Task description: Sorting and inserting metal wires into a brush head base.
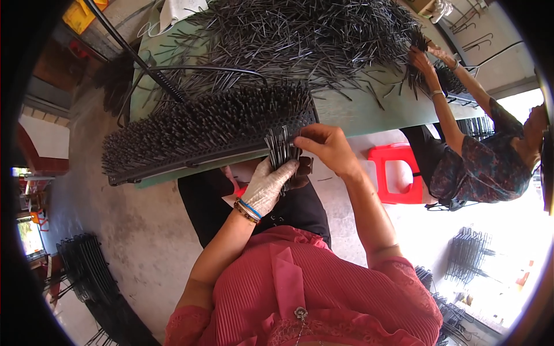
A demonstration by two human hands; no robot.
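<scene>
My left hand (pixel 266 187), in a pale glove with a dark fingertip area hidden behind the rods, is closed around a bundle of thin dark rods (pixel 280 149). The bundle stands roughly upright in front of my lap. My bare right hand (pixel 328 149) has its thumb and forefinger pinched together at the bundle's upper right side; what lies between them is too small to make out. Just beyond and left of both hands is a long black perforated rack (pixel 190 157), densely filled with similar rods (pixel 208 118) standing on end.
Loose rods (pixel 306 34) are heaped across the green table (pixel 346 109). At the right, a co-worker (pixel 482 155) reaches into the heap's edge. A red plastic stool (pixel 398 173) stands between us. Stacks of black wire racks (pixel 86 265) lie on the floor, left and right.
</scene>
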